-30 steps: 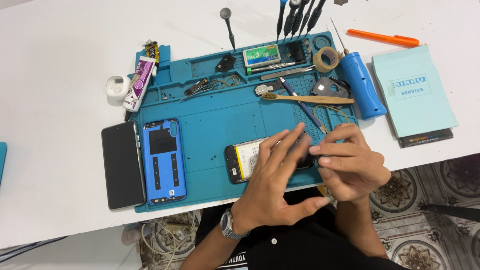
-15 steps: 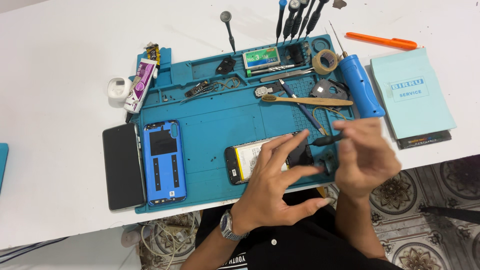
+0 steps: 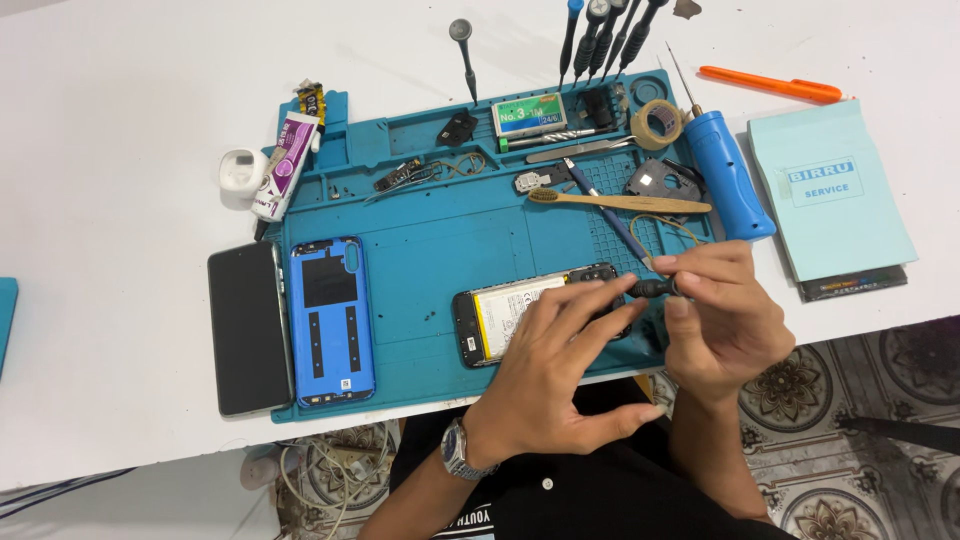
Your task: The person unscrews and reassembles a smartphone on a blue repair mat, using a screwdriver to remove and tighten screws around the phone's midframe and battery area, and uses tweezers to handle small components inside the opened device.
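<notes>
Near edge: our opened phone (image 3: pixel 520 318) lies on the teal mat (image 3: pixel 440 290), close to the front edge of the white tabletop (image 3: pixel 110 130); beyond that edge we see patterned floor.
Open room: we find the mat bare between the phone and the blue back cover (image 3: pixel 332 320); a dark phone (image 3: pixel 248 328) lies just left of that cover.
Left hand: our left hand (image 3: pixel 560 375) rests over the phone's right end, fingers spread flat on it, gripping nothing.
Right hand: our right hand (image 3: pixel 725 315) has its grip closed on a small dark screwdriver (image 3: pixel 650 288), tip toward the phone.
Packages: a pale green pad (image 3: pixel 830 190) with a label sits at the right; a white and purple tube (image 3: pixel 285 165) lies at the mat's upper left.
Containers: the mat's top tray holds a small green and white box (image 3: pixel 528 115) and a tape roll (image 3: pixel 655 122).
</notes>
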